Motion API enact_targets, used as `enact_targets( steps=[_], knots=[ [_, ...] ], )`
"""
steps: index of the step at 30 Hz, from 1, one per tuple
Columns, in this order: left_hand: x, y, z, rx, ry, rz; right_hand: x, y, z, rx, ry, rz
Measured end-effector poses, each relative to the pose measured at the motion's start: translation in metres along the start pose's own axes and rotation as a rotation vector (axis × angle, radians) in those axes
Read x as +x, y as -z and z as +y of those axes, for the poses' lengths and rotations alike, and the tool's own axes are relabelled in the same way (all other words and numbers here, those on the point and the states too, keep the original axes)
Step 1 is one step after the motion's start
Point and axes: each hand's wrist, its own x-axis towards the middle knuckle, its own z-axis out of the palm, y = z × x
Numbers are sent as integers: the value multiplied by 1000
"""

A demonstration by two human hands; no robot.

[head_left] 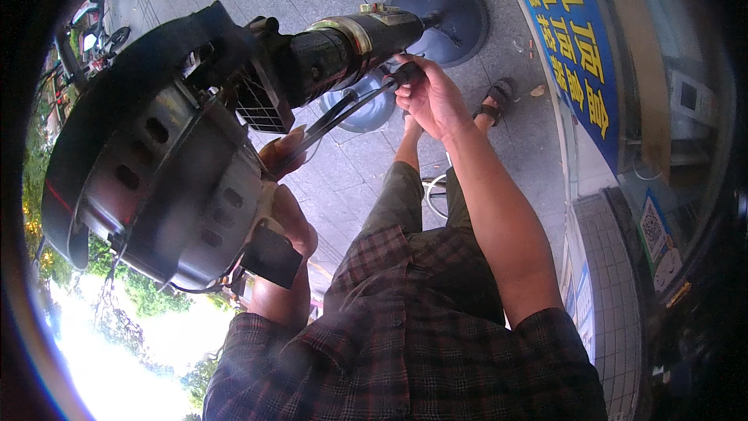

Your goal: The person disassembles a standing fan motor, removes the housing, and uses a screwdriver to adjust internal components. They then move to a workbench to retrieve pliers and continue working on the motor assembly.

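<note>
A large black motor housing (175, 187) with slots, apparently a fan's, is at the left, joined to a black pole (327, 58) with a metal collar. A dark rectangular box or plate (271, 256) hangs below the housing. My right hand (428, 101) is closed on a black cable end (405, 74) beside the pole. Black cables (339, 113) run from it toward the housing. My left hand (284, 179) is curled behind the housing's right side, its fingertips by the cables; what it grips is partly hidden.
A round dark base (460, 4) stands on the grey paving (522, 171), a pale basin-like object (358, 113) beside it. A glass shopfront with a blue sign (569, 54) lines the right. Two-wheelers (97, 15) and greenery are at far left. My sandalled feet are below.
</note>
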Motion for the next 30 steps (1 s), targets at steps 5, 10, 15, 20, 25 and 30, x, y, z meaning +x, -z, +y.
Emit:
enact_targets(
  steps=[5, 10, 15, 20, 25, 30],
  knots=[
    [-4, 24, -40, -22, -21, 131, 11, 28, -12, -85, -130, -173],
    [20, 5, 4, 220, -320, -228, 15, 34, -16, -38, -77, -196],
    [12, 8, 15, 265, -334, -299, 13, 23, -5, 40, -26, -169],
    [17, 2, 8, 35, -376, -297, 6, 16, -14, -12, -61, -171],
    [15, 4, 28, 302, -180, -357, 20, 40, -20, -77, -91, -218],
    [11, -2, 27, 299, -248, -262, 2, -7, -19, 72, 69, 28]
  ],
)
